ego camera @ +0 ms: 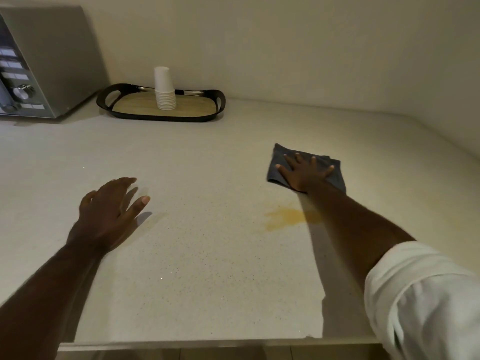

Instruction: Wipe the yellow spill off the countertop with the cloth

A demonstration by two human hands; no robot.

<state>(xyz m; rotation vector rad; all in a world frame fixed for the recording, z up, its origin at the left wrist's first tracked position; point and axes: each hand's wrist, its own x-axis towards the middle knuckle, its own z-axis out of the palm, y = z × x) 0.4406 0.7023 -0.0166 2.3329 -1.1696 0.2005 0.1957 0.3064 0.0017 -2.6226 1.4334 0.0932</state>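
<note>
Yellow spill (288, 218) just before flat right hand (305, 175) on cloth (279, 162); left hand (109, 211) spread, empty.

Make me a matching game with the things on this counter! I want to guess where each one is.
Things:
1. cloth
2. spill
3. cups
4. microwave

Places:
A. stacked on the tray
B. far left, by the wall
C. under the right hand
D. bare on the counter, nearer than the cloth

Pairs: 1-C, 2-D, 3-A, 4-B
</note>
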